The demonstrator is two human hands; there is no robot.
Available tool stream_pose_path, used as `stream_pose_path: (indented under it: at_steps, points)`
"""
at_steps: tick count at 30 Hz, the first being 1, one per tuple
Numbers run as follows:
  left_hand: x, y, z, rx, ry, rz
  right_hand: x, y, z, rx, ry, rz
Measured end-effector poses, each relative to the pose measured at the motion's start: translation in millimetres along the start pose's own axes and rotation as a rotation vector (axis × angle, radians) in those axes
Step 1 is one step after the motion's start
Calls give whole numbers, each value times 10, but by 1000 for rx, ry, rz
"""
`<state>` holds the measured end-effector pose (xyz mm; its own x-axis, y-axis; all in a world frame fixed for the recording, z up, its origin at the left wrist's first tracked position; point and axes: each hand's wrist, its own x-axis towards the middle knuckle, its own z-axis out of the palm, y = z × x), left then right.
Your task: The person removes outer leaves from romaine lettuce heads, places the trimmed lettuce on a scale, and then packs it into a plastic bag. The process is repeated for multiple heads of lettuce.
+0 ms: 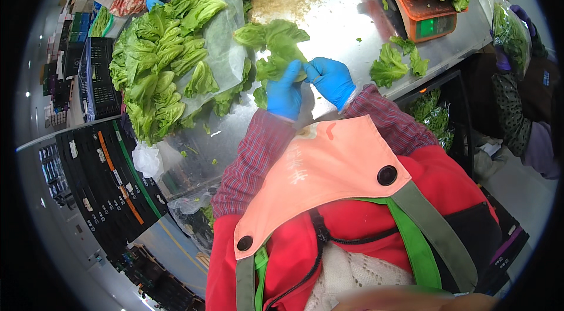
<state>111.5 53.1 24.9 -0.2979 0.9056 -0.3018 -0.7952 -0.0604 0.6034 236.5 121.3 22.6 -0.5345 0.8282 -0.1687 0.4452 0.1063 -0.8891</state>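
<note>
My left hand (285,93), in a blue glove, is closed on the lower edge of a head of leafy lettuce (282,49). Beside it my right hand (329,81), also gloved in blue, has its fingertips pinched at the same leaf edge; whether it grips the leaf or a torn piece is hard to tell. A big pile of lettuce heads (150,64) lies to the left, with a translucent sheet (220,42) across part of it. Several loose leaves (388,66) lie right of my hands on the metal table (335,16).
An orange scale (434,24) bearing lettuce stands at the back right. Black crates (105,179) are stacked at left. A co-worker's gloved hand (155,1) rests by the pile; at right another person holds a bag of greens (510,35). Crumpled white plastic (147,161) hangs at the table edge.
</note>
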Motion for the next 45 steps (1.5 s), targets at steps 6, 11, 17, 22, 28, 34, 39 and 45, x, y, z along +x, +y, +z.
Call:
stream_pose_path:
  at_steps: [6,11,17,22,28,34,39,45]
  points:
    - [28,21,-15,-140,208,37,130,264,132,599,4,189]
    - [95,90,-130,-280,287,-19,107,346,91,80,-110,198]
    - [50,100,-110,-198,148,-210,59,103,69,-203,113,-572]
    - [-19,144,31,-148,251,-201,104,20,51,388,95,-51]
    - [-46,124,40,-140,184,-385,55,49,58,808,-83,277]
    - [-40,122,-70,-348,-4,-395,18,148,271,569,52,13]
    - [-63,121,-67,-14,98,-99,110,342,390,1066,-128,377]
    - [-174,514,-231,-452,109,1,446,209,249,156,-320,225]
